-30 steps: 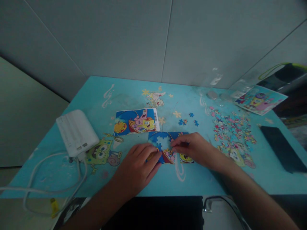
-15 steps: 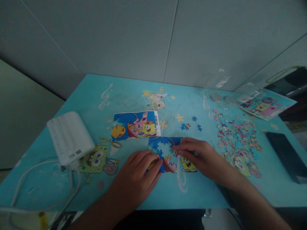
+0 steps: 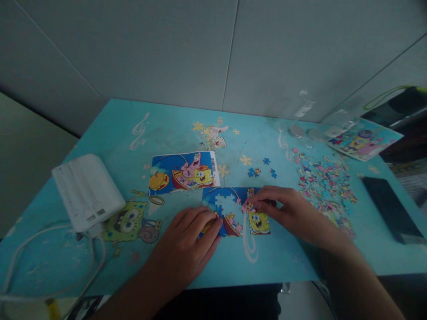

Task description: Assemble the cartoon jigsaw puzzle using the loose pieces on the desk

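A partly assembled jigsaw puzzle [image 3: 228, 229] with a blue cartoon picture lies in front of me, with gaps in its middle where the table shows. My left hand [image 3: 191, 238] rests over its lower left corner, fingers stretched and lightly curved, touching the puzzle. With thumb and forefinger my right hand [image 3: 278, 209] pinches a small pink puzzle piece [image 3: 246, 206] at the puzzle's right part, beside the gap. Behind the puzzle lies a reference picture card [image 3: 185, 172] with the same scene. Several loose blue puzzle pieces [image 3: 266, 161] are just beyond my right hand.
A heap of mixed puzzle pieces [image 3: 328, 182] spreads at the right, near a black phone-like slab [image 3: 392, 209]. Clear bottles [image 3: 304, 109] and another picture card [image 3: 363, 140] stand or lie behind. At the left is a white power bank [image 3: 88, 191] with cables.
My right hand's fingertips have shifted slightly upward at the puzzle's right side, with more of its yellow part uncovered. My left hand stays on the puzzle. The whole view has shifted slightly.
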Demonstrator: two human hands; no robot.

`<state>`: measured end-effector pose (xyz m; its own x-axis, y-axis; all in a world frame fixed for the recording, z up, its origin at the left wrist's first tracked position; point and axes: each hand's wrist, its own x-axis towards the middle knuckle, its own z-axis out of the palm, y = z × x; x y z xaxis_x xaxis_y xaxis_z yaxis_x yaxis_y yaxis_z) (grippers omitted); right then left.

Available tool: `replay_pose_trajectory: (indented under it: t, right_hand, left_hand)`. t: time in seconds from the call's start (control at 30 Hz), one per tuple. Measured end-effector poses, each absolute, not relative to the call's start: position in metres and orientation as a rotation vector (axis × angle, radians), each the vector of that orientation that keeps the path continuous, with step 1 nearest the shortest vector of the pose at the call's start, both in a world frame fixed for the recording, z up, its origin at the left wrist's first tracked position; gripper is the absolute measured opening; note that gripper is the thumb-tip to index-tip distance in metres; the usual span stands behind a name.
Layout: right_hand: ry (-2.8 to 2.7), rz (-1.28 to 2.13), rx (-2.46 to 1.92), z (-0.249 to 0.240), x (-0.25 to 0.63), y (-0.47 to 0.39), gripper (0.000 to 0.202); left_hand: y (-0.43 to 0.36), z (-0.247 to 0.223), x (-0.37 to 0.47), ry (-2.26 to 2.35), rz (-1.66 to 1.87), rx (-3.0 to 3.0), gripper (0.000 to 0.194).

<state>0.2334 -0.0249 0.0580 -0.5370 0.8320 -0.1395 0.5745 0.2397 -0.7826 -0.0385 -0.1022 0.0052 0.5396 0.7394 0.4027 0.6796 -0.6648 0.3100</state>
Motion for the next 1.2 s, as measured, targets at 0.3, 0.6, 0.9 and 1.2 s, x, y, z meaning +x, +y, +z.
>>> replay_pose_trajectory:
  t: [0.3, 0.6, 0.9, 1.2]
  right_hand:
    - [-2.324, 1.203, -1.222, 0.042, 0.233, -0.030, 0.019]
    - [-2.303, 1.105, -1.254, 0.046, 0.229, -0.030, 0.016]
    - [-2.376, 1.097, -1.204, 0.050, 0.232, -0.033, 0.014]
    - [-2.523, 0.975, -1.101, 0.045, 0.228, -0.038, 0.021]
  left_hand:
    - [-0.103, 0.003, -0.039, 1.228, 0.786, 2.664, 0.026]
    - [-0.104, 0.002, -0.039, 1.229, 0.748, 2.653, 0.028]
    - [-0.104, 0.000, -0.040, 1.230, 0.754, 2.644, 0.029]
    - [-0.105, -0.001, -0.040, 1.230, 0.757, 2.637, 0.030]
